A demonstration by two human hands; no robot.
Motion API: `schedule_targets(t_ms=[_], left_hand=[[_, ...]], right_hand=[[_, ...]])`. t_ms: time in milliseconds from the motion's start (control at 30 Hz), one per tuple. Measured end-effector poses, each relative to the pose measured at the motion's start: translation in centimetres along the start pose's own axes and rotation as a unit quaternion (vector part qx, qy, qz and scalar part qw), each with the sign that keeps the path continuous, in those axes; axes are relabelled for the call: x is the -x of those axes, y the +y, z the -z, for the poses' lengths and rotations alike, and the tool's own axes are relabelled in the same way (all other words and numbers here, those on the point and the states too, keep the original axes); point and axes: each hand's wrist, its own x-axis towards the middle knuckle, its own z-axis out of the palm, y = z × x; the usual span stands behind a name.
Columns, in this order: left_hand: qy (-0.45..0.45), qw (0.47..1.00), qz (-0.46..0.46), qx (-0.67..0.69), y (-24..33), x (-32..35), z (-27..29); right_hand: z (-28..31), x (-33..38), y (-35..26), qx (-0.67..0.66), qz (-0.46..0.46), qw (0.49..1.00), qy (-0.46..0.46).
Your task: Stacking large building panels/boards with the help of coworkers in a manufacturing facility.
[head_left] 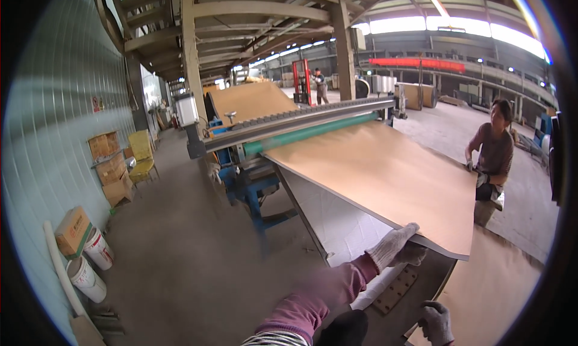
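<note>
A wide brown sheet (385,177) with a dark edge slopes from a machine's green roller (313,135) toward me. My left hand (394,246), in a pale knit glove below a maroon sleeve, grips its near left edge, with the glove's darker part below the edge. At the lower right, my gloved right hand (436,323) has its fingers curled, close to the edge of another brown sheet (494,286) lying lower down. Whether anything is inside those fingers is hidden. Across the sheet, a crouching person (495,147) with gloved hands is at its right edge.
Under the sheet are a white surface (337,216) and a drilled plate (395,290). The machine has a blue frame (256,204) and a large brown roll (250,99) behind. Cartons (108,159), a yellow chair (141,156) and buckets (87,280) line the left wall. Another person (320,86) stands far back.
</note>
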Motion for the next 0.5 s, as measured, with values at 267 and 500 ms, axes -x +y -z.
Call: schedule_targets(t_ms=[267,500], left_hand=[[-0.006,0.999,0.041,0.028,-5.2,0.7,-4.3],[0.039,0.989,0.096,-0.101,-12.1,-1.3,-8.5]], right_hand=[[1.8,0.7,-1.0,-0.176,0.049,0.98,-0.084],[2.1,-0.8,-5.2,-0.428,0.147,0.888,-0.08]])
